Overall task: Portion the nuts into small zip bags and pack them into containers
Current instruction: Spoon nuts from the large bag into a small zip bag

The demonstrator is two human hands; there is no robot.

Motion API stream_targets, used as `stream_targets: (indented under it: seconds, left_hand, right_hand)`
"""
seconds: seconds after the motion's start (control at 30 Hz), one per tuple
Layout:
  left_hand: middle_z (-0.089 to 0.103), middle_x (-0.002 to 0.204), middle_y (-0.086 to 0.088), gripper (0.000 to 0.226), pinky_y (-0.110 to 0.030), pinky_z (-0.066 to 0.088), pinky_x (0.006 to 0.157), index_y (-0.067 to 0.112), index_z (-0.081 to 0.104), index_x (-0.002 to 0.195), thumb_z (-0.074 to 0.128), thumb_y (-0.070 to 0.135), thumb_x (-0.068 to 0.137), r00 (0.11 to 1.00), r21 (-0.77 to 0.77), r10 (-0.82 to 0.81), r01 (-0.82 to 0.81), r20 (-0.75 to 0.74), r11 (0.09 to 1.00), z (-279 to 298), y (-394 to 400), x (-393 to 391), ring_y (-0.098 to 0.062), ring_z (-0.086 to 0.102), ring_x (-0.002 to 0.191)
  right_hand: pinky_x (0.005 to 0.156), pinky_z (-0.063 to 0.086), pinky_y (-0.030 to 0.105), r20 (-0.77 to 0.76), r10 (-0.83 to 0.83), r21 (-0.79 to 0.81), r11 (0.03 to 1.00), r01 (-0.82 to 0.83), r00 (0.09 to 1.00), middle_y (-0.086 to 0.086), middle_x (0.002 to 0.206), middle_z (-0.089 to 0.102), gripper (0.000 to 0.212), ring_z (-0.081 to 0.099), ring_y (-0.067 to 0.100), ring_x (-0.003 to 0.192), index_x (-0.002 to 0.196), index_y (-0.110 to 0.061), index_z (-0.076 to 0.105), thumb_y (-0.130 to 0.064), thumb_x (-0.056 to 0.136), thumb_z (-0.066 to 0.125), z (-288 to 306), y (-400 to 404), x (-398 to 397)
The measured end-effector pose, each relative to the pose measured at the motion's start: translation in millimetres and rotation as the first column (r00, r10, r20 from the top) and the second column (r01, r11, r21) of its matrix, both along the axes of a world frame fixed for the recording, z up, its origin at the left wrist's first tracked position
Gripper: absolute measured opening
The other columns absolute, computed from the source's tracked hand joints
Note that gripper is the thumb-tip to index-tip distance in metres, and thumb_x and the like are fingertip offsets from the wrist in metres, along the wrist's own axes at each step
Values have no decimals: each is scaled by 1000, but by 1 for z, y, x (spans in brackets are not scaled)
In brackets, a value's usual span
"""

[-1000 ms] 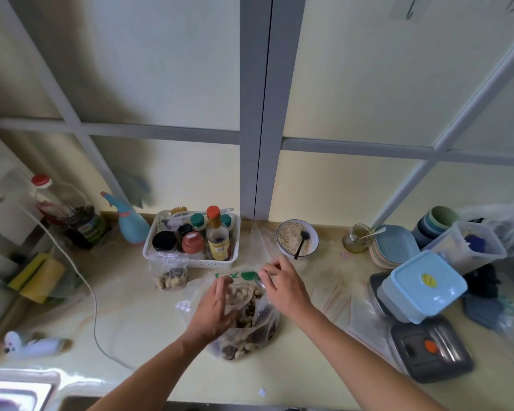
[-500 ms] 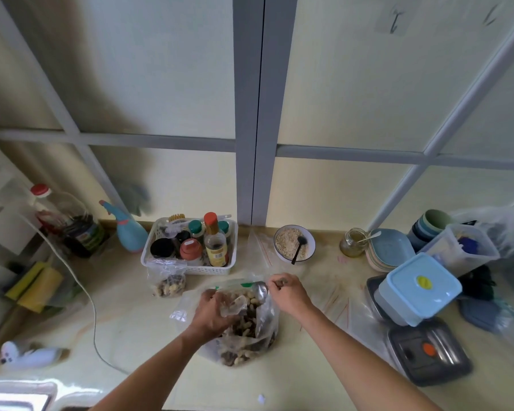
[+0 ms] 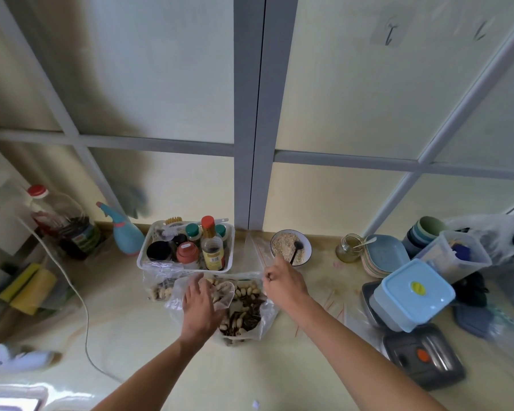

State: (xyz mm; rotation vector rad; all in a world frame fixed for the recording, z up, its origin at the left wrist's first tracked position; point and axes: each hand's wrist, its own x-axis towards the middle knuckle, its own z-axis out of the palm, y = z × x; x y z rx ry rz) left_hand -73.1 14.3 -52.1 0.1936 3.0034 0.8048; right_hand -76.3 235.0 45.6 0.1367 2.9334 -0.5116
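Portioning is under way: the left hand [image 3: 201,304], fingers curled, holds a small bag [image 3: 223,293] over the big nut bag [image 3: 244,310] at centre. The right hand [image 3: 284,281], at three o'clock, pinches the big bag's rim. Next, nuts must go into the small bag.

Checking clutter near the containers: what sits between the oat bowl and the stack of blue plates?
In the head view, a small glass jar with a light spoon in it stands on the counter between the bowl and the plates.

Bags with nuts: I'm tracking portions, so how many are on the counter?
2. The big nut bag lies open under both hands; a small filled bag sits left of it, before the white basket. Others may be hidden.
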Motion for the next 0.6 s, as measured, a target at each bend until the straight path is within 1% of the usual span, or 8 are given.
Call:
stream_targets:
  seconds: [0.1, 0.2, 0.3, 0.37, 0.43, 0.5, 0.53, 0.6]
  left_hand:
    - [42, 132, -8, 68, -48, 36, 111, 15, 45, 120, 86, 30, 68, 998, 57, -46, 49, -50, 997, 3, -5, -3, -26, 43, 121]
    - [50, 121, -2, 67, -42, 52, 94, 22, 41, 119, 86, 24, 69, 997, 153, -82, 81, -1, 985, 8, -8, -3, -18, 49, 105]
    - [60, 113, 7, 68, -33, 56, 78, 34, 32, 116, 84, 23, 74, 988, 214, -141, 123, 67, 969, 11, -7, 1, -18, 63, 95]
    - [62, 114, 6, 70, -33, 57, 78, 37, 28, 115, 83, 22, 75, 984, 220, -164, 146, 68, 965, 10, -7, 4, -18, 65, 96]
    - [63, 118, 3, 69, -36, 58, 82, 36, 28, 118, 82, 24, 76, 984, 234, -164, 145, 65, 961, 11, -6, 5, -18, 65, 102]
    - [62, 124, 1, 67, -36, 59, 86, 34, 30, 121, 81, 26, 78, 985, 248, -161, 142, 58, 958, 11, -4, 4, -15, 63, 112]
    - [62, 127, 0, 66, -36, 59, 88, 33, 31, 121, 81, 25, 79, 985, 252, -161, 141, 61, 957, 11, -3, 5, -15, 62, 117]
    - [61, 130, -2, 64, -37, 59, 91, 32, 32, 122, 80, 26, 80, 984, 270, -161, 135, 77, 953, 8, -3, 4, -15, 59, 123]
  right_hand:
    - [67, 43, 29, -57, 20, -8, 1000, -21, 998, 4, 97, 62, 24, 62, 23, 82, 88, -10, 68, -20, 102, 51, -1, -2, 4]
    - [65, 48, 30, -101, 135, -57, 988, -142, 986, 3, 84, 62, 32, 60, 19, 74, 81, -13, 55, -31, 107, 46, 2, -8, 8]
    - [69, 58, 39, -44, 188, -135, 972, -192, 981, 7, 83, 66, 41, 65, 21, 73, 85, -8, 63, -34, 108, 41, -6, -11, 9]
    - [71, 58, 39, -1, 243, -126, 962, -242, 970, 10, 89, 68, 34, 67, 24, 77, 93, -7, 67, -29, 108, 44, -9, -13, 10]
    - [77, 56, 40, 36, 336, -39, 942, -335, 941, 10, 107, 67, 26, 65, 29, 92, 115, -11, 69, -20, 105, 47, -12, -11, 11]
    - [82, 55, 41, 55, 360, 27, 932, -362, 931, 7, 118, 66, 31, 64, 29, 102, 128, -16, 67, -19, 106, 45, -15, -8, 12]
    - [80, 55, 40, 67, 343, 37, 937, -346, 937, 5, 116, 68, 30, 65, 28, 101, 125, -18, 69, -21, 107, 45, -16, -7, 13]
    - [71, 52, 35, 60, 290, 77, 953, -295, 955, 5, 99, 71, 28, 67, 27, 90, 106, -17, 72, -27, 108, 46, -15, -6, 16]
